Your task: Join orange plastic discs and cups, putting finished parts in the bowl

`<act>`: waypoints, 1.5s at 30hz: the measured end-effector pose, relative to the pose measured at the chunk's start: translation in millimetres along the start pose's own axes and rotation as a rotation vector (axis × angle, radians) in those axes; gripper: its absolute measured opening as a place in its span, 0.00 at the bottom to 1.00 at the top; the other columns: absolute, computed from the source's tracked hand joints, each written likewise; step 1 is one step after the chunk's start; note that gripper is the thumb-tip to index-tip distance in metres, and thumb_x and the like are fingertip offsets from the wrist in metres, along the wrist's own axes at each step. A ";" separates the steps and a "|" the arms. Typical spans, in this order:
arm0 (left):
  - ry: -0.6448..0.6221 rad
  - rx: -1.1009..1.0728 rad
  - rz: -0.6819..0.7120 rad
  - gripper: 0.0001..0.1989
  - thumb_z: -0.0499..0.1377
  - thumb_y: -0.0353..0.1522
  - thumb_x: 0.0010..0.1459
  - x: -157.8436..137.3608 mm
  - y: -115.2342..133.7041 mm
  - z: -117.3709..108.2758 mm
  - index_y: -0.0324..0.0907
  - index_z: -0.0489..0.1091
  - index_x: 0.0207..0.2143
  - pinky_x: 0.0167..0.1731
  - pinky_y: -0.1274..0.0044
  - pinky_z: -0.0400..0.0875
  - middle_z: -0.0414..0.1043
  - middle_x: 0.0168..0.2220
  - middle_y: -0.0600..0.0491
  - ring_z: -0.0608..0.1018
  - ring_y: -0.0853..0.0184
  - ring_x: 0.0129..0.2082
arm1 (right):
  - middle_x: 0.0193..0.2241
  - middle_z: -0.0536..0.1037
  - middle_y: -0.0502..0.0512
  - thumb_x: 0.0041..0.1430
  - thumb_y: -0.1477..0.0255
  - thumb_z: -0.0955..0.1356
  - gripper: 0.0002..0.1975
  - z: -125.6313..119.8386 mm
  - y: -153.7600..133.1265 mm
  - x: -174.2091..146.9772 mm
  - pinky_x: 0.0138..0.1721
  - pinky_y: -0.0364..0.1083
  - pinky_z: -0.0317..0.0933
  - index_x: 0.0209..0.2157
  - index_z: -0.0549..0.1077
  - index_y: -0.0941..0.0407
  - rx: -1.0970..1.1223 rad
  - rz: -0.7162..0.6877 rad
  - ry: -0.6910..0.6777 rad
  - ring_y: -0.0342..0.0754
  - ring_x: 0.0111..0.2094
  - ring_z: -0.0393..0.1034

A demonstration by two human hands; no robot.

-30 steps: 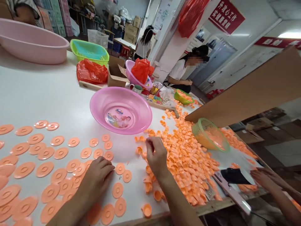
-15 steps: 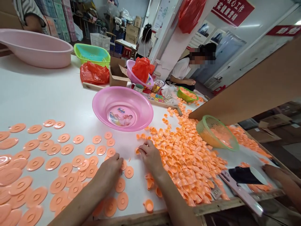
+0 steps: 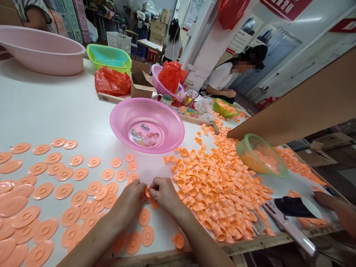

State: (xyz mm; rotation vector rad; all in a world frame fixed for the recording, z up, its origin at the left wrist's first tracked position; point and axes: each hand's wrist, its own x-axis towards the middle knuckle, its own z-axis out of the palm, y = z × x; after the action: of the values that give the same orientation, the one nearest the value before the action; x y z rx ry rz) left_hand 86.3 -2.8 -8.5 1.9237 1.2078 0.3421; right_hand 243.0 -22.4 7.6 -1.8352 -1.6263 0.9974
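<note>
My two hands are close together over the near middle of the table. My right hand is closed, its thumb and fingers pinching a small orange plastic cup. My left hand is closed too, its fingertips against the left side of that cup; whatever else it holds is hidden. Just below the fingertips an orange disc is partly covered. Flat round orange saucers lie spread to the left of my left arm. A large heap of small orange cups lies right of my right hand, and one loose cup sits near the front edge.
A pink basin stands beyond my hands. A green mesh basket leans on the heap beside a brown board. Farther back are a large pink tub and a red bag. A co-worker's hand rests at right.
My right hand has moved left from the edge of the heap, bringing an orange cup to my left hand. The left hand has barely moved. The view has shifted slightly.
</note>
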 end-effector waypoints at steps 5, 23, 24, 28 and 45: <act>-0.071 -0.250 -0.227 0.09 0.54 0.30 0.55 10.0 10.2 -9.5 0.41 0.72 0.36 0.20 0.79 0.61 0.70 0.23 0.57 0.71 0.70 0.18 | 0.18 0.72 0.47 0.46 0.84 0.65 0.09 0.3 -0.9 -2.0 0.24 0.38 0.52 0.20 0.69 0.57 -0.051 -0.023 0.018 0.40 0.22 0.65; 0.011 -0.245 -0.161 0.06 0.52 0.26 0.52 10.2 12.5 1.7 0.42 0.65 0.24 0.19 0.80 0.63 0.67 0.18 0.58 0.73 0.69 0.19 | 0.22 0.74 0.48 0.53 0.85 0.65 0.10 13.8 -0.1 -16.4 0.28 0.40 0.57 0.23 0.69 0.56 -0.017 -0.072 0.158 0.43 0.26 0.68; 0.050 -0.227 -0.139 0.06 0.53 0.27 0.53 7.5 13.5 0.6 0.41 0.68 0.28 0.22 0.79 0.66 0.69 0.20 0.57 0.75 0.68 0.21 | 0.23 0.74 0.49 0.54 0.84 0.65 0.10 14.1 0.0 -20.0 0.29 0.40 0.58 0.24 0.69 0.56 -0.019 -0.113 0.188 0.43 0.26 0.68; 0.203 -0.380 -0.067 0.19 0.58 0.36 0.56 -11.8 13.3 -3.0 0.42 0.69 0.50 0.34 0.72 0.74 0.76 0.37 0.50 0.78 0.64 0.34 | 0.29 0.75 0.52 0.63 0.79 0.63 0.08 17.0 -0.7 -41.9 0.34 0.43 0.62 0.34 0.72 0.55 -0.011 -0.358 0.363 0.46 0.32 0.71; 0.241 -0.420 0.157 0.15 0.60 0.40 0.59 -60.6 26.3 -3.1 0.50 0.74 0.48 0.45 0.71 0.77 0.78 0.47 0.50 0.79 0.59 0.46 | 0.34 0.75 0.53 0.60 0.77 0.63 0.11 26.5 -16.7 -68.0 0.34 0.44 0.67 0.42 0.71 0.53 0.305 -0.346 0.491 0.46 0.34 0.71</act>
State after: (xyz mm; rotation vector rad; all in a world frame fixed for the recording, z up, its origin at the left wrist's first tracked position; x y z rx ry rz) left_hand 70.3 -57.8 24.6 1.6418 1.0352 0.8605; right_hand 210.3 -89.0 17.7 -1.3918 -1.3393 0.5482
